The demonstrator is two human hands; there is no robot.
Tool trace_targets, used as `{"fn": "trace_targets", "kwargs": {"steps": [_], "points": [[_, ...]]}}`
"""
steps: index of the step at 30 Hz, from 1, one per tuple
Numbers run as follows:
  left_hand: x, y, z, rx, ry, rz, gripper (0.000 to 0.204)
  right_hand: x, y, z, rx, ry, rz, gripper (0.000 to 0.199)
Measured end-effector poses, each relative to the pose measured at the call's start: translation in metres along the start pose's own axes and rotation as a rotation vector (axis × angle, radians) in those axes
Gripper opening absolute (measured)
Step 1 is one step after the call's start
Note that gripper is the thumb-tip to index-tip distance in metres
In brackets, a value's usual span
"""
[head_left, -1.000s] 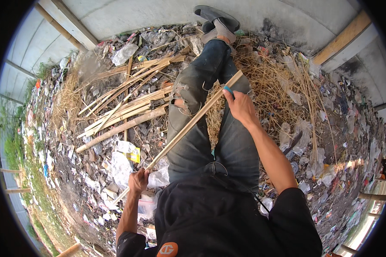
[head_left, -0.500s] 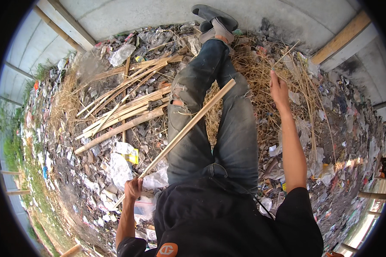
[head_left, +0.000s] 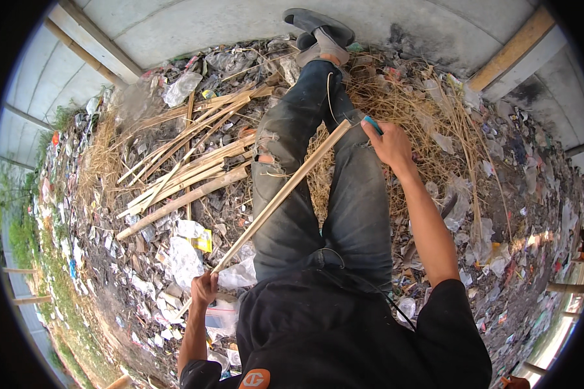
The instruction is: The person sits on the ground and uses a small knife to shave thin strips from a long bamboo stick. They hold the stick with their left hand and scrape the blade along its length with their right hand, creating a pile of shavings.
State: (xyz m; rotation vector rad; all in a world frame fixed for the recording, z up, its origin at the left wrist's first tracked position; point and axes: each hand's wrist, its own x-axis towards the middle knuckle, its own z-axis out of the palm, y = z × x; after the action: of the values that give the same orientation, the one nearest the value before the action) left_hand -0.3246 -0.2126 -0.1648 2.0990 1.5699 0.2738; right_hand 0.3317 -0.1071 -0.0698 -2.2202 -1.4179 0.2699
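My left hand (head_left: 204,288) is closed round the lower end of a long, pale bamboo strip (head_left: 282,194). The strip slants up across my thighs, its far end (head_left: 346,124) above my right knee. Close beside that end, my right hand (head_left: 390,144) is closed on a small tool with a teal handle (head_left: 372,124). Its working part is too small to make out. A thin curled shaving (head_left: 329,91) lies against my jeans (head_left: 353,214) near the shin. My legs are stretched out over the ground, ankles crossed.
Split bamboo pieces (head_left: 191,162) and a rounder pole (head_left: 182,202) lie left of my legs. Litter, plastic bags (head_left: 185,259) and dry straw (head_left: 428,110) cover the ground. A grey wall (head_left: 240,23) with slanting posts (head_left: 516,48) stands beyond my feet.
My right hand has moved left and slightly down, from out over the straw to the strip's far end. A curled shaving now shows by my shin. My left hand stays on the strip.
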Motion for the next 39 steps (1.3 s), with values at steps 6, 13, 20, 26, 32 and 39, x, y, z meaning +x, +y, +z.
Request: {"fn": "trace_targets", "kwargs": {"steps": [6,13,20,26,32,39], "points": [[-0.001,-0.007,0.006,-0.014,-0.015,-0.005,0.035,-0.008,0.004,-0.011,-0.125,-0.183,0.079,0.086],[0.001,-0.006,0.002,-0.041,0.002,0.012,0.037,-0.019,0.002,-0.006,-0.145,-0.352,0.017,0.085],[-0.002,-0.008,0.01,-0.038,-0.008,-0.013,0.038,-0.039,-0.027,0.007,0.202,-0.03,-0.04,0.068],[0.005,0.012,0.012,-0.069,-0.034,-0.042,0.037,-0.07,-0.064,0.029,0.182,-0.002,-0.015,0.063],[0.009,0.018,0.007,-0.059,-0.042,-0.03,0.037,-0.113,-0.107,0.057,0.122,-0.22,-0.179,0.062],[0.0,-0.009,0.02,0.029,0.047,0.039,0.034,-0.109,-0.118,0.081,0.129,-0.236,-0.187,0.063]]}}
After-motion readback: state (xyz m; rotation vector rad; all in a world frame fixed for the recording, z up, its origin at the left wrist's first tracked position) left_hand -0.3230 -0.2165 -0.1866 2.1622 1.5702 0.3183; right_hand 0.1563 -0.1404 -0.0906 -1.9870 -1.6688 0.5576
